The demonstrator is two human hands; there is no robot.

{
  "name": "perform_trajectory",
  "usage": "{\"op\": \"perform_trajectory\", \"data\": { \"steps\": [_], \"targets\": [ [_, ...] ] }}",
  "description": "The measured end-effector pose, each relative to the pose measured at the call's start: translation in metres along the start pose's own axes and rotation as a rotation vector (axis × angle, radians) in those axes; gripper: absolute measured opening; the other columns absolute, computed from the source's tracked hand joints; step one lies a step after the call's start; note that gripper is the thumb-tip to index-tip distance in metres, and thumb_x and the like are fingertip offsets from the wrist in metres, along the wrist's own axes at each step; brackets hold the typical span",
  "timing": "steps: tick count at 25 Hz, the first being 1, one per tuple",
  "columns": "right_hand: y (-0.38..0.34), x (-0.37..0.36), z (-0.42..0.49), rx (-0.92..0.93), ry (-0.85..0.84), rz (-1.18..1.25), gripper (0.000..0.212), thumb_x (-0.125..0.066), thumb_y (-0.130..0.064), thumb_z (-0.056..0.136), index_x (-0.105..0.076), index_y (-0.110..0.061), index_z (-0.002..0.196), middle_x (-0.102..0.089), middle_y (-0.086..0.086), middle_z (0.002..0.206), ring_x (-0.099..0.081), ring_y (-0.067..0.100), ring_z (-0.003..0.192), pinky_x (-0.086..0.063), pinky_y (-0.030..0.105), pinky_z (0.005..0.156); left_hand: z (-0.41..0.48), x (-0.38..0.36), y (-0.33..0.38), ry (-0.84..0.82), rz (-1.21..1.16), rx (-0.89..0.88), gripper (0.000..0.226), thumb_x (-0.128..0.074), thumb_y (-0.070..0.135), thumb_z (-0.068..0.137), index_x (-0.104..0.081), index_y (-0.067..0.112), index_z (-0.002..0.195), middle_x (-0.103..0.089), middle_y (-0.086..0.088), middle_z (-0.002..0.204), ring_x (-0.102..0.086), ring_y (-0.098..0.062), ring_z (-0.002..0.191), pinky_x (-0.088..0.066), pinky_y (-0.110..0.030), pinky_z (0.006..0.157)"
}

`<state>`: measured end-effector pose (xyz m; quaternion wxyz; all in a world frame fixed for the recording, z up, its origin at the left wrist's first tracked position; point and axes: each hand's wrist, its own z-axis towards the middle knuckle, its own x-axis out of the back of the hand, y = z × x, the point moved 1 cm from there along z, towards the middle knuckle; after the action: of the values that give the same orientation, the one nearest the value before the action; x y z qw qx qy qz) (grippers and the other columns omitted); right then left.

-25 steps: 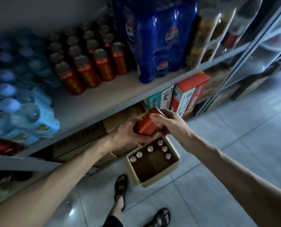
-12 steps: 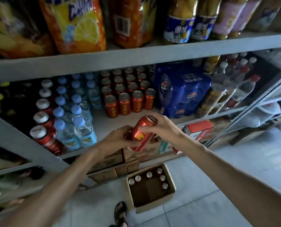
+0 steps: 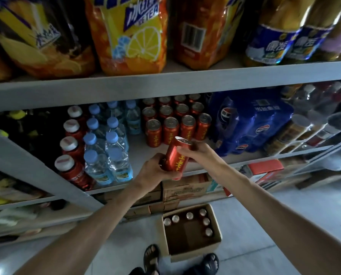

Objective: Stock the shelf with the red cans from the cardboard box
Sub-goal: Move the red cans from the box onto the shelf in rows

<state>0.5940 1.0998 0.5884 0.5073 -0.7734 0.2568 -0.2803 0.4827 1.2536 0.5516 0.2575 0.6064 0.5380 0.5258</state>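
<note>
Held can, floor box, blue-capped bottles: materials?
Held red can: looks like thin metal with a glossy printed red coat; bare silvery lid rim catches light. Cardboard box: matte brown corrugated board, with folded flaps. Water bottles: clear plastic, see-through and crinkly, with opaque blue caps. Both hands grip the can.

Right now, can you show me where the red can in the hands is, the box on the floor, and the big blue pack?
Held red can (image 3: 175, 158): head view, its label.
Cardboard box (image 3: 195, 254): head view, near wall.
Blue pack (image 3: 264, 124): head view, front wrap.
</note>
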Motion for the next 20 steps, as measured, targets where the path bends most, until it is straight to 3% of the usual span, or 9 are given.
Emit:
{"op": "perform_trajectory", "data": {
  "steps": [2,4,6,7,10,13,16,20],
  "targets": [
    [0.007,-0.004,0.015,-0.003,0.019,-0.128,0.050,-0.083,-0.041,0.074,-0.066,-0.026,0.119,-0.071,-0.007,0.114,-0.065,0.009,0.108,-0.050,0.036,0.102,0.004,-0.008,-0.008,0.076,-0.014,0.007,0.061,-0.087,0.048,0.054,-0.055,0.032,0.102,-0.069,0.012,0.093,-0.064,0.008,0.084,-0.047,-0.007,0.066],
    [0.013,-0.011,0.028,-0.021,0.063,-0.238,0.054,-0.087,-0.044,0.066,-0.067,-0.025,0.113,-0.072,-0.008,0.105,-0.066,0.007,0.101,-0.054,0.024,0.089,0.008,-0.012,-0.017,0.152,-0.036,0.035,0.057,-0.089,0.040,0.058,-0.055,0.031,0.103,-0.069,0.014,0.091,-0.063,0.013,0.081,-0.045,-0.002,0.064],
    [0.015,-0.019,0.039,0.025,0.126,-0.307,0.055,-0.090,-0.042,0.061,-0.066,-0.025,0.108,-0.070,-0.014,0.096,-0.065,0.000,0.092,-0.050,0.008,0.072,0.015,-0.012,-0.021,0.229,-0.017,0.058,0.059,-0.087,0.036,0.061,-0.054,0.029,0.110,-0.069,0.016,0.094,-0.065,0.007,0.087,-0.044,-0.002,0.064],
    [0.015,-0.023,0.046,0.070,0.155,-0.344,0.059,-0.090,-0.041,0.060,-0.064,-0.024,0.110,-0.067,-0.017,0.098,-0.064,0.000,0.091,-0.048,0.007,0.072,0.019,-0.011,-0.024,0.258,0.008,0.077,0.062,-0.086,0.034,0.064,-0.053,0.028,0.116,-0.069,0.015,0.098,-0.065,0.000,0.093,-0.044,-0.004,0.068],
    [0.020,-0.035,0.068,0.191,0.224,-0.446,0.072,-0.090,-0.040,0.058,-0.057,-0.021,0.119,-0.063,-0.010,0.109,-0.057,0.005,0.097,-0.045,0.022,0.086,0.027,-0.008,-0.036,0.257,0.138,0.198,0.090,-0.084,0.026,0.070,-0.033,0.017,0.144,-0.059,-0.005,0.131,-0.056,-0.022,0.121,-0.043,-0.019,0.091],
    [0.028,-0.040,0.086,0.229,0.228,-0.451,0.070,-0.090,-0.036,0.058,-0.056,-0.021,0.118,-0.065,-0.006,0.116,-0.060,0.009,0.102,-0.042,0.023,0.086,0.028,-0.004,-0.047,0.108,0.375,0.298,0.106,-0.080,0.028,0.077,-0.010,0.010,0.154,-0.020,-0.017,0.159,-0.025,-0.029,0.145,-0.026,-0.034,0.117],
    [0.038,-0.050,0.095,0.253,0.227,-0.453,0.069,-0.090,-0.033,0.056,-0.056,-0.018,0.115,-0.065,-0.003,0.116,-0.062,0.016,0.104,-0.045,0.025,0.085,0.033,0.001,-0.050,-0.020,0.504,0.345,0.107,-0.073,0.030,0.083,0.005,0.017,0.155,0.009,-0.017,0.161,-0.002,-0.033,0.150,-0.018,-0.043,0.121],
    [0.040,-0.065,0.100,0.259,0.270,-0.412,0.072,-0.088,-0.040,0.055,-0.055,-0.021,0.117,-0.065,-0.005,0.115,-0.064,0.016,0.102,-0.054,0.037,0.085,0.036,0.003,-0.048,-0.099,0.518,0.360,0.111,-0.071,0.030,0.085,0.015,0.017,0.154,0.022,-0.021,0.158,0.005,-0.035,0.150,-0.016,-0.043,0.121]
  ]
}}
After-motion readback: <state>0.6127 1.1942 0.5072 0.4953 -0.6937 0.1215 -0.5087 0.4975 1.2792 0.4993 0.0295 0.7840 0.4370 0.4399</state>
